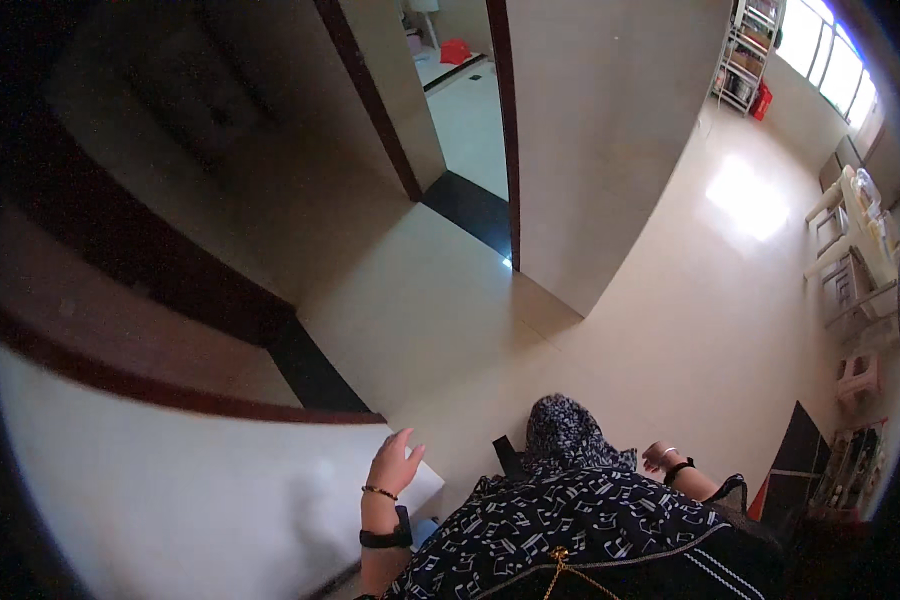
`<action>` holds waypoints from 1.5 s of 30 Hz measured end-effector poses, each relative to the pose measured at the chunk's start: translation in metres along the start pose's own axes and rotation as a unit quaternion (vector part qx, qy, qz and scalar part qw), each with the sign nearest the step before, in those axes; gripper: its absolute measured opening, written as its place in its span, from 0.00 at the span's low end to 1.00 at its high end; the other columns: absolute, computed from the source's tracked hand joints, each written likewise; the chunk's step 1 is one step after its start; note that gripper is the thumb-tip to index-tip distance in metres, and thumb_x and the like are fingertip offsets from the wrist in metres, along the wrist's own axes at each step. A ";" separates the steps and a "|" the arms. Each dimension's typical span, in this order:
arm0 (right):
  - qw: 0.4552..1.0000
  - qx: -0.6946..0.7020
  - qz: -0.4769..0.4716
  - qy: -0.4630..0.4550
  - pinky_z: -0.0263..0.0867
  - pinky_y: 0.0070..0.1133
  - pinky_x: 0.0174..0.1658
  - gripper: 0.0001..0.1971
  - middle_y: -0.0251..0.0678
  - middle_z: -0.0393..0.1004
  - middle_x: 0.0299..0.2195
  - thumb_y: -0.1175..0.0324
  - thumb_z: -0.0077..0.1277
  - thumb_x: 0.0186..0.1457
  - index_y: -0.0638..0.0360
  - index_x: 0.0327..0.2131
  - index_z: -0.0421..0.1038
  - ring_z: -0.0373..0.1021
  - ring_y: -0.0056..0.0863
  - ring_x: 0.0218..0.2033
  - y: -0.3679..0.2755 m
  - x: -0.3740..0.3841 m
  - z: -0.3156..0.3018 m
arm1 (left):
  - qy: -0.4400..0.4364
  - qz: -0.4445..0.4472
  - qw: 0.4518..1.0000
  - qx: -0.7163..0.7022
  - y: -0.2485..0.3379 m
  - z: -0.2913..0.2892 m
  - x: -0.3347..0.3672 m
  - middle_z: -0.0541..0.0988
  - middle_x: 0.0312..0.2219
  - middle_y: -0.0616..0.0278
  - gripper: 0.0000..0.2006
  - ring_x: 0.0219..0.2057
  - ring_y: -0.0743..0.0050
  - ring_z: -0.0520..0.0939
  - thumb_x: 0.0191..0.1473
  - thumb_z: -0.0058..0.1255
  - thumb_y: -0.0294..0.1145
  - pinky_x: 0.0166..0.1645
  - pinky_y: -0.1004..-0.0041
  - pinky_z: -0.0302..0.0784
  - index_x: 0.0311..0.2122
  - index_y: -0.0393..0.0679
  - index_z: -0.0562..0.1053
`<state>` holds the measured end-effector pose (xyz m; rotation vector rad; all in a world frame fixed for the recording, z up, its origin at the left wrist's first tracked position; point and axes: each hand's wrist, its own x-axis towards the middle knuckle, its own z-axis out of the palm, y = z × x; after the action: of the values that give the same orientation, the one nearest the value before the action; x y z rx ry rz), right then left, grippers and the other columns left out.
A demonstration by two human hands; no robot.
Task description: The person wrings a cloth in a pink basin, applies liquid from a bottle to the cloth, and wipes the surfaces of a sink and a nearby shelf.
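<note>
My left hand (395, 467) is raised beside the corner of the white wall (220, 460), fingers stretched out and nothing in them. A beaded bracelet (380, 492) and a black wristband (386, 534) are on that arm. On the other side, my right hand (658, 457) hangs over the floor, fingers loosely bent and a little apart, with no held thing visible. It wears a black band (679, 468). Between the hands, my black garment with white music notes (540, 510) covers my body, with a gold chain (560, 556) on it.
Pale tiled floor (430, 320) runs ahead. A dark-framed doorway (515, 150) opens to a room with a red thing (455, 51); another doorway (280, 350) lies left. A light table (865, 235), stools (857, 378), a shoe rack (855, 465) and a metal shelf (747, 55) stand right.
</note>
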<state>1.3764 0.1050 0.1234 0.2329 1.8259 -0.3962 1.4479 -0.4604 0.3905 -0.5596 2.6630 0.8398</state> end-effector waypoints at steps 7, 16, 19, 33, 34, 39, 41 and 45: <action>0.991 0.095 0.086 0.028 0.66 0.24 0.23 0.14 0.33 0.74 0.21 0.62 0.40 0.50 0.57 0.20 0.72 0.70 0.25 0.19 -0.118 0.087 -0.102 | -0.009 -0.049 0.999 -0.014 0.019 -0.078 0.163 0.70 0.42 0.50 0.22 0.44 0.58 0.71 0.48 0.46 0.39 0.48 0.67 0.65 0.47 0.39 0.63; 0.862 -0.202 -0.376 0.272 0.65 0.29 0.31 0.11 0.41 0.73 0.23 0.62 0.46 0.41 0.61 0.22 0.72 0.70 0.38 0.26 -0.539 0.104 -0.307 | 0.116 -0.051 0.990 -0.069 0.015 -0.175 0.295 0.72 0.38 0.50 0.21 0.40 0.61 0.74 0.47 0.48 0.40 0.45 0.69 0.67 0.45 0.40 0.66; 0.914 -0.022 -0.348 0.206 0.64 0.32 0.30 0.12 0.46 0.72 0.23 0.64 0.39 0.47 0.61 0.25 0.70 0.69 0.40 0.24 -0.659 0.067 -0.313 | 0.060 -0.077 0.988 -0.120 -0.021 -0.213 0.350 0.73 0.38 0.51 0.21 0.40 0.63 0.74 0.47 0.48 0.39 0.45 0.69 0.68 0.45 0.40 0.66; 0.956 0.037 -0.142 0.255 0.65 0.27 0.21 0.11 0.38 0.73 0.26 0.64 0.46 0.44 0.57 0.32 0.72 0.70 0.32 0.25 -0.609 0.216 -0.541 | -0.070 0.092 0.974 -0.193 0.130 -0.134 0.730 0.73 0.38 0.53 0.18 0.40 0.65 0.74 0.48 0.47 0.35 0.45 0.71 0.68 0.44 0.40 0.67; 0.939 0.046 -0.170 0.294 0.64 0.25 0.18 0.09 0.38 0.72 0.23 0.66 0.45 0.45 0.58 0.28 0.71 0.69 0.32 0.22 -0.599 0.251 -0.574 | -0.072 0.100 0.973 -0.193 0.151 -0.133 0.764 0.73 0.38 0.53 0.18 0.40 0.65 0.74 0.48 0.47 0.35 0.45 0.71 0.68 0.44 0.40 0.67; 0.928 0.218 -0.157 0.257 0.61 0.24 0.16 0.08 0.36 0.69 0.16 0.71 0.43 0.46 0.61 0.18 0.67 0.67 0.28 0.15 -0.555 0.376 -0.664 | -0.124 0.091 0.951 -0.267 0.230 -0.133 0.861 0.75 0.36 0.57 0.16 0.38 0.74 0.74 0.49 0.48 0.31 0.44 0.75 0.68 0.44 0.40 0.68; 0.915 0.288 -0.128 0.251 0.60 0.25 0.16 0.08 0.36 0.69 0.15 0.72 0.43 0.46 0.61 0.17 0.66 0.66 0.27 0.14 -0.567 0.376 -0.711 | -0.120 0.086 0.944 -0.294 0.250 -0.127 0.910 0.75 0.36 0.58 0.16 0.38 0.75 0.74 0.50 0.47 0.31 0.44 0.76 0.68 0.44 0.39 0.68; 0.931 0.213 -0.070 0.290 0.64 0.28 0.24 0.09 0.42 0.71 0.20 0.67 0.46 0.44 0.63 0.28 0.69 0.69 0.35 0.19 -0.581 0.398 -0.795 | -0.131 0.104 0.943 -0.287 0.287 -0.143 0.992 0.74 0.36 0.60 0.15 0.39 0.76 0.73 0.51 0.45 0.30 0.44 0.78 0.67 0.44 0.37 0.67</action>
<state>0.3480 -0.1421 0.0276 0.5687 2.3257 -0.9007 0.4230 -0.6011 0.2603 -0.2571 2.2394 1.6499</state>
